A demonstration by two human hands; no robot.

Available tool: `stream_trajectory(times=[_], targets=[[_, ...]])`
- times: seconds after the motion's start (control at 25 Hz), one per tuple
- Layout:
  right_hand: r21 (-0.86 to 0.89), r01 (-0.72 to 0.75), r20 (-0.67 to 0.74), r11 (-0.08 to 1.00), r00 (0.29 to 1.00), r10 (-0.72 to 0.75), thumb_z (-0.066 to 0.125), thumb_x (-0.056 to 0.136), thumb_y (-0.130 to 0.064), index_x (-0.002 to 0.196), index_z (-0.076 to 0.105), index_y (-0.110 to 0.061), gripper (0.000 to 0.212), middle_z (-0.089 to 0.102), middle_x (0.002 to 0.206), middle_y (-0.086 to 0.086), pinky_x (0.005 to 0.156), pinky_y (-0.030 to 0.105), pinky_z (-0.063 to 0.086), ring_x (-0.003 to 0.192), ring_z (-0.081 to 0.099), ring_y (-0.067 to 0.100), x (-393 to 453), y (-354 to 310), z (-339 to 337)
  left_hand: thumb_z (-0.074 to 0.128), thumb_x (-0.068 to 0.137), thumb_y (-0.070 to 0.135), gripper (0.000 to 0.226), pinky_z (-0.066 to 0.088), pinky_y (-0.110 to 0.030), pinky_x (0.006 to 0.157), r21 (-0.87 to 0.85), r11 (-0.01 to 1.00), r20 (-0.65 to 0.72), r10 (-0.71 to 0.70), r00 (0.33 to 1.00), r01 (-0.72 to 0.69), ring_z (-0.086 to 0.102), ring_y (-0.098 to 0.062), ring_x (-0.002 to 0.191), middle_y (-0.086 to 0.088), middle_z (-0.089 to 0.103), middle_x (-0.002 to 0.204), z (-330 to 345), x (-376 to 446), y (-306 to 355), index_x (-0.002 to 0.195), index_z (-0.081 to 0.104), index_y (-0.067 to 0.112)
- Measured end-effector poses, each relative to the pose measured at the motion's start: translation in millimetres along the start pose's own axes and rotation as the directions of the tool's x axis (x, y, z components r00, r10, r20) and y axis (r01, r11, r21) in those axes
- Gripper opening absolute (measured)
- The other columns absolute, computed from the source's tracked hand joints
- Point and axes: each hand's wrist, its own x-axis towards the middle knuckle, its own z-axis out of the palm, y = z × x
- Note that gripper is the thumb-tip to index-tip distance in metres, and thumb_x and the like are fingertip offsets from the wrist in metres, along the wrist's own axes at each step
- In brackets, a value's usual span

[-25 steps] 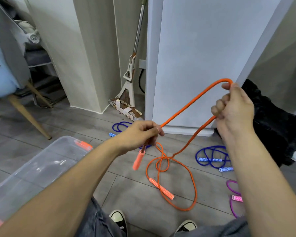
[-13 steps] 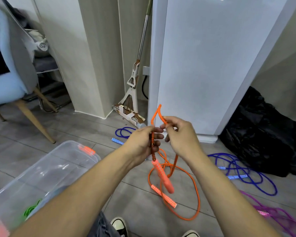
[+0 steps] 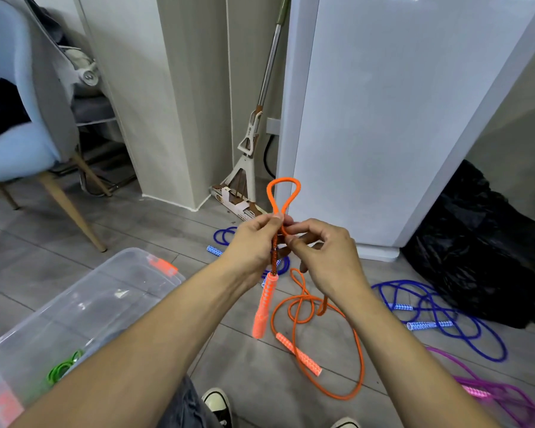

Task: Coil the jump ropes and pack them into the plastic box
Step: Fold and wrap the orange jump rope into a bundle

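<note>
Presently coiling: orange jump rope (image 3: 317,307), first loop only.
Left hand (image 3: 254,245): grip clamping the loop's neck at frame centre; one handle is dangling below.
Right hand (image 3: 323,251): fingers closing on the same neck.
Packed: green rope (image 3: 63,366) lying in plastic box (image 3: 84,307), lower left.
Waiting on floor: blue ropes (image 3: 439,316), purple rope (image 3: 494,393), lower right.
Change: right hand is coming in from its high stretch; loop is shrinking.

Home: chair (image 3: 19,143), mop (image 3: 247,156), wood-look floor (image 3: 74,239).

Plastic box (image 3: 112,291) lies open-topped left; rope tangles (image 3: 439,316) clutter the floor (image 3: 155,242) right
</note>
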Motion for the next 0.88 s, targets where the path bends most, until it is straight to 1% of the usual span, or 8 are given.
stream_trajectory(times=[0.12, 0.24, 0.4, 0.48, 0.56, 0.64, 0.76, 0.88], targets=[[0.022, -0.046, 0.263, 0.999, 0.964, 0.038, 0.06, 0.1, -0.02, 0.094, 0.075, -0.017, 0.016, 0.067, 0.062, 0.0, 0.048, 0.021, 0.044, 0.045, 0.057, 0.012, 0.5, -2.9, -8.1, 0.043, 0.105, 0.017, 0.022, 0.059, -0.034, 0.067, -0.15, 0.984, -0.1, 0.077, 0.992, -0.092, 0.073, -0.019, 0.071, -0.005, 0.073, 0.078, -13.0, 14.7, 14.4, 0.093, 0.059, 0.008], [-0.079, -0.125, 0.518, 0.989, 0.843, 0.148, 0.051, 0.104, -0.023, 0.099, 0.076, -0.01, 0.028, 0.057, 0.057, 0.003, 0.049, 0.021, 0.044, 0.044, 0.052, 0.014, 1.4, 0.5, -28.9, 0.043, 0.105, 0.014, 0.022, 0.062, -0.038, 0.064, -0.391, 0.905, -0.232, 0.076, 0.97, -0.165, 0.064, -0.018, 0.054, -0.005, 0.06, 0.064, -36.9, 33.1, 28.6, 0.087, 0.056, 0.008], [-0.305, -0.16, 0.602, 0.939, 0.732, 0.32, 0.049, 0.105, -0.021, 0.094, 0.075, -0.009, 0.031, 0.049, 0.061, 0.003, 0.051, 0.021, 0.041, 0.051, 0.046, 0.014, 6.6, 16.3, -65.3, 0.035, 0.105, 0.009, 0.026, 0.039, -0.017, 0.039, -0.404, 0.88, -0.418, 0.067, 0.906, -0.251, 0.038, -0.007, 0.035, -0.003, 0.039, 0.064, -76.0, 54.2, 39.7, 0.084, 0.049, 0.011], [-0.38, -0.098, 0.516, 0.92, 0.803, 0.299, 0.05, 0.104, -0.02, 0.086, 0.072, -0.012, 0.029, 0.048, 0.057, -0.006, 0.05, 0.02, 0.033, 0.049, 0.04, 0.008, 10.6, 20.9, -76.3, 0.033, 0.105, 0.009, 0.025, 0.032, -0.015, 0.038, -0.253, 0.936, -0.423, 0.121, 0.898, -0.246, 0.034, -0.006, 0.034, -0.002, 0.038, 0.065, -81.1, 55.8, 38.0, 0.085, 0.048, 0.012], [-0.398, 0.059, 0.383, 0.915, 0.917, 0.108, 0.053, 0.103, -0.021, 0.083, 0.069, -0.017, 0.026, 0.047, 0.047, -0.018, 0.049, 0.016, 0.028, 0.045, 0.038, 0.003, 14.0, 16.7, -73.5, 0.036, 0.104, 0.007, 0.023, 0.035, -0.017, 0.037, -0.006, 0.978, -0.313, 0.197, 0.929, -0.21, 0.037, -0.007, 0.034, -0.004, 0.046, 0.065, -68.1, 47.2, 31.6, 0.086, 0.05, 0.012], [-0.313, 0.167, 0.336, 0.935, 0.94, -0.055, 0.054, 0.102, -0.023, 0.082, 0.066, -0.021, 0.023, 0.051, 0.05, -0.023, 0.051, 0.017, 0.03, 0.049, 0.043, 0.002, 13.7, 5.6, -57.4, 0.038, 0.105, 0.01, 0.02, 0.048, -0.023, 0.042, 0.18, 0.967, -0.113, 0.203, 0.973, -0.181, 0.051, -0.011, 0.041, -0.007, 0.061, 0.069, -46.3, 32.3, 25.2, 0.091, 0.053, 0.008], [-0.271, 0.212, 0.284, 0.939, 0.95, -0.132, 0.054, 0.102, -0.026, 0.083, 0.064, -0.022, 0.022, 0.055, 0.058, -0.015, 0.055, 0.017, 0.032, 0.057, 0.046, 0.003, 11.7, -1.2, -35.7, 0.039, 0.106, 0.014, 0.018, 0.061, -0.037, 0.067, 0.295, 0.939, 0.15, 0.135, 0.979, -0.175, 0.071, -0.021, 0.068, -0.013, 0.073, 0.086, -21.1, 9.9, 18.2, 0.103, 0.052, 0.001], [-0.252, 0.178, 0.199, 0.951, 0.971, -0.129, 0.054, 0.102, -0.028, 0.084, 0.063, -0.022, 0.021, 0.061, 0.069, -0.009, 0.063, 0.026, 0.04, 0.065, 0.051, 0.006, 11.5, 2.4, -29.5, 0.041, 0.106, 0.014, 0.019, 0.062, -0.041, 0.078, 0.384, 0.9, 0.283, 0.097, 0.954, -0.206, 0.075, -0.028, 0.083, -0.013, 0.073, 0.088, -11.8, -4.5, 13.6, 0.105, 0.054, 0.0]])
